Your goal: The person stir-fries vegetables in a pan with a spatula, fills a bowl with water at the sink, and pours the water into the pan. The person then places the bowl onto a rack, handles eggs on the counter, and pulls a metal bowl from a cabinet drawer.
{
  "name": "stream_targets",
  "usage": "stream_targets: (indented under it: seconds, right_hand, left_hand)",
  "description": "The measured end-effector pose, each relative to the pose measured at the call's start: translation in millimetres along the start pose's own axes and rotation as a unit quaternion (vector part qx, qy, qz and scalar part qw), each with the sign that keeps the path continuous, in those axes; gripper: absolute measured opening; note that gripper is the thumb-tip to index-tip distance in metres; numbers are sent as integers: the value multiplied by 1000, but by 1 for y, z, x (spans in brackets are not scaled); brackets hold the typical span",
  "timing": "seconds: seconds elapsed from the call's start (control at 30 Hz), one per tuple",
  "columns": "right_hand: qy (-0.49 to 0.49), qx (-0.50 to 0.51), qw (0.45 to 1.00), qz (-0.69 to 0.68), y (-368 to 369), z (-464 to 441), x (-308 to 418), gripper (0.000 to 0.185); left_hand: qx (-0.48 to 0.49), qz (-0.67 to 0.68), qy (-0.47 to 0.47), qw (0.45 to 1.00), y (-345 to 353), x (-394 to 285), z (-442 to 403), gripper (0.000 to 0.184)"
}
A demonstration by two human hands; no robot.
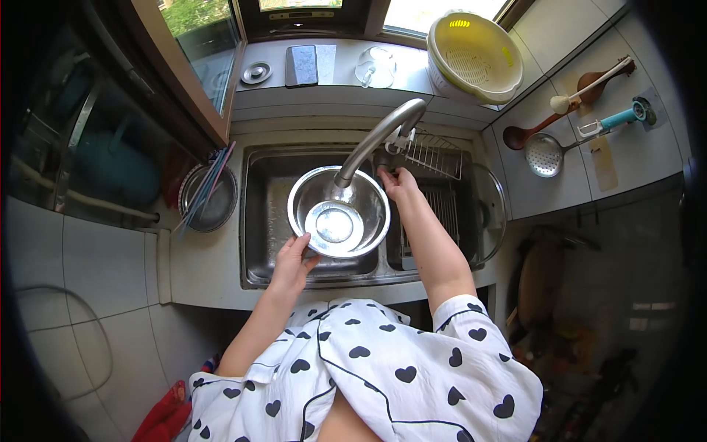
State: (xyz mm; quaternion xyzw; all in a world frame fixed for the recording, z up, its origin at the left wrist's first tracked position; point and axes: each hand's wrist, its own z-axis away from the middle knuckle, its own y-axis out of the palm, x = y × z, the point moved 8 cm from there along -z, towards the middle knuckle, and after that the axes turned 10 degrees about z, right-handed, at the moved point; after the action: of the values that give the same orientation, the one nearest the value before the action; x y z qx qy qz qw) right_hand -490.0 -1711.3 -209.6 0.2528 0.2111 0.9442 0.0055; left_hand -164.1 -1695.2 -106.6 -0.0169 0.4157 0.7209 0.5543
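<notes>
A round steel bowl (pixel 302 214) is held over the left basin of the sink (pixel 269 177), under the curved faucet (pixel 379 138). Its inside is shiny, with bright reflections at the bottom. My left hand (pixel 294 264) grips the bowl's lower left rim, thumb at the edge and fingers beneath. Beyond the bowl's right side, my right hand (pixel 398 184) reaches to the base of the faucet, its fingers bent around the dark handle area, which is partly hidden.
A wire rack (pixel 436 153) and a glass lid (pixel 490 214) are at the right basin. Left of the sink lies a pan (pixel 213 206) with chopsticks. A phone (pixel 301 65), a glass jug (pixel 375 68) and a colander basin (pixel 475 59) stand on the sill. Ladles hang right.
</notes>
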Motion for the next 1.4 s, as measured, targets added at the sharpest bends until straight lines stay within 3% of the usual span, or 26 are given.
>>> stream_targets:
  seconds: [0.47,0.77,0.87,1.4]
  right_hand:
    - [56,39,995,-71,-9,-27,-12,32]
    - [36,21,997,-65,-10,-21,-14,23]
    - [20,-30,997,-64,-7,0,-11,31]
    - [12,-21,998,-61,-8,-3,-11,27]
  left_hand:
    - [-1,11,17,1000,1,-6,5,17]
    - [-6,9,15,1000,-3,-9,5,17]
    - [-1,14,15,1000,-5,-9,4,18]
    - [-18,40,20,999,-19,-9,5,23]
